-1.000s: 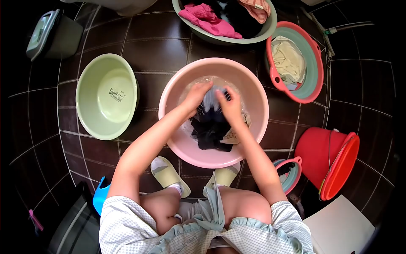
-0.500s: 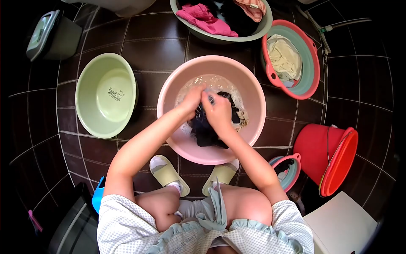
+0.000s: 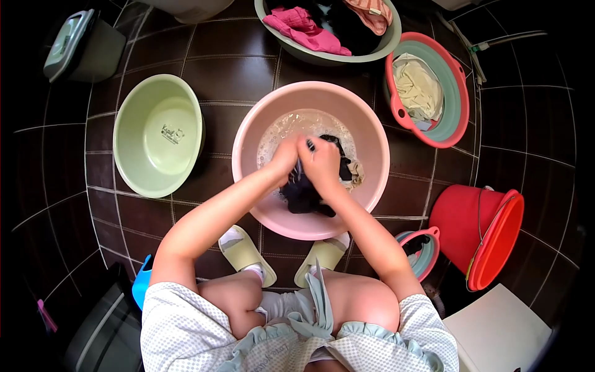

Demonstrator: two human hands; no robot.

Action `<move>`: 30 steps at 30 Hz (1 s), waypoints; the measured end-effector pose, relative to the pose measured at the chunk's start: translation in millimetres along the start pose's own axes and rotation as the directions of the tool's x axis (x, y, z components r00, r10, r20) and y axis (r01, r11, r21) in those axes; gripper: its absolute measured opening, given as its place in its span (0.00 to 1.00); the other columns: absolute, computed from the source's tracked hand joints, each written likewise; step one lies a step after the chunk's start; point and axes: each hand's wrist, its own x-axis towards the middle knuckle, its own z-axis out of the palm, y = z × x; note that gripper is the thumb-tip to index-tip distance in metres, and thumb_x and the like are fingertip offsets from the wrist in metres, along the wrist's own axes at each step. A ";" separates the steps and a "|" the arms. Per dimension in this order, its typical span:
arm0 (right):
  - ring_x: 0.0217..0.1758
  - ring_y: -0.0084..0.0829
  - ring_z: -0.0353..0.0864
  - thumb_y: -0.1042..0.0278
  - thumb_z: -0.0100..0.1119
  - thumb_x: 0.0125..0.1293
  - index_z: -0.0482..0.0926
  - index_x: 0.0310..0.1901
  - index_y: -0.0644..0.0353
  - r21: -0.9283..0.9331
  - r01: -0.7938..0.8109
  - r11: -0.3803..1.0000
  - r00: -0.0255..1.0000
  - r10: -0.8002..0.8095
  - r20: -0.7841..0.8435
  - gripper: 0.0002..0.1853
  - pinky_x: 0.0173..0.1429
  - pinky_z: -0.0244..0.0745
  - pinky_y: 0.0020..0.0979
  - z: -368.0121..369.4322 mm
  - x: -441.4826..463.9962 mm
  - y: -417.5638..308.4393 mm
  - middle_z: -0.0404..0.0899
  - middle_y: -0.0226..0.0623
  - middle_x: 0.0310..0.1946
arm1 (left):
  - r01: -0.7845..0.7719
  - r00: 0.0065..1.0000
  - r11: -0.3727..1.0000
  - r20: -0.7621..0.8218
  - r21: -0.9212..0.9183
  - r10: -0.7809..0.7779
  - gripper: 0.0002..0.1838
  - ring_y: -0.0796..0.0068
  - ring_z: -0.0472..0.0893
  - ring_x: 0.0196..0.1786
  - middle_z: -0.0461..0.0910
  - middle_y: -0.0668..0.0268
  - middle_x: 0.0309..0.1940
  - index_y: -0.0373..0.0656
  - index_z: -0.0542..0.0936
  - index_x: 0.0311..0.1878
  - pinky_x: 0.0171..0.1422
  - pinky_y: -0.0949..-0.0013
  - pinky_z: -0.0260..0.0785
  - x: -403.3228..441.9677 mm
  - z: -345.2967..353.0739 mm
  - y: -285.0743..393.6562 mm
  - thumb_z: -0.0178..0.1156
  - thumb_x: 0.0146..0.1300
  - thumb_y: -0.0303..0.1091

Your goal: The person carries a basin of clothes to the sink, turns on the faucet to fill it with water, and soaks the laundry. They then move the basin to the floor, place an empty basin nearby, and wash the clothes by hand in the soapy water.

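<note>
A pink basin (image 3: 248,136) with sudsy water stands on the floor in front of me. Inside it lies dark, wet cloth (image 3: 302,195), with a beige piece of fabric (image 3: 356,175) at its right side. My left hand (image 3: 286,156) is closed on the dark cloth. Right beside it, my right hand (image 3: 320,160) grips the same cloth, fingers curled. The two hands meet above the suds, and the fabric between them is mostly hidden by my fingers.
A green basin (image 3: 133,118) stands at left. A grey-green basin with clothes (image 3: 297,28) is at the top, a red-rimmed basin with cream cloth (image 3: 416,84) upper right. A red bucket (image 3: 458,220) and a small basin (image 3: 427,257) sit at right. Slippered feet (image 3: 248,257) flank the pink basin's front.
My left hand has shifted slightly down and stays pressed against the right one. The cloth remains in both hands, and the whole view has moved a little.
</note>
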 end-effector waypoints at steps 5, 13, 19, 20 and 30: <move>0.23 0.51 0.76 0.56 0.54 0.59 0.82 0.31 0.59 0.066 -0.074 0.995 0.996 0.077 -0.045 0.14 0.28 0.70 0.43 -8.3 4.9 1.9 0.74 0.52 0.17 | -0.054 0.994 0.992 0.105 0.118 0.041 0.18 0.77 0.71 0.44 0.76 0.63 0.39 0.38 0.77 0.44 0.47 0.69 0.64 -4.8 1.4 -1.6 0.43 0.67 0.42; 0.24 0.48 0.78 0.52 0.53 0.61 0.80 0.30 0.65 0.036 -0.224 0.974 0.970 0.219 0.102 0.20 0.32 0.71 0.41 -3.0 15.2 39.3 0.74 0.53 0.17 | 0.073 0.990 0.994 0.129 -0.078 -0.063 0.16 0.76 0.77 0.41 0.78 0.64 0.39 0.40 0.75 0.45 0.46 0.72 0.69 -18.8 -2.1 8.4 0.48 0.67 0.43; 0.28 0.18 0.71 0.65 0.58 0.63 0.76 0.32 0.64 0.585 -0.190 0.789 0.982 0.158 0.107 0.10 0.33 0.65 0.23 -9.4 20.2 68.4 0.77 0.31 0.22 | 0.020 0.961 1.000 0.274 0.020 -0.025 0.17 0.74 0.80 0.42 0.79 0.61 0.41 0.37 0.74 0.48 0.50 0.71 0.72 -21.1 -7.5 18.2 0.60 0.59 0.36; 0.32 0.16 0.71 0.69 0.58 0.63 0.74 0.37 0.61 0.613 -0.392 0.686 0.919 0.268 0.289 0.06 0.37 0.64 0.19 -17.1 20.9 67.4 0.77 0.26 0.29 | 0.002 0.963 0.998 0.269 0.059 -0.018 0.18 0.73 0.79 0.42 0.79 0.61 0.40 0.37 0.74 0.49 0.49 0.71 0.71 -21.7 -9.3 18.3 0.61 0.56 0.32; 0.30 0.15 0.72 0.70 0.60 0.60 0.78 0.34 0.64 0.466 -0.145 0.873 0.988 0.152 0.022 0.06 0.37 0.68 0.20 -20.8 1.1 64.6 0.76 0.25 0.27 | -0.031 0.971 0.999 0.238 0.036 0.022 0.26 0.69 0.78 0.40 0.78 0.61 0.37 0.35 0.72 0.50 0.47 0.71 0.71 -5.9 -35.9 14.3 0.56 0.42 0.16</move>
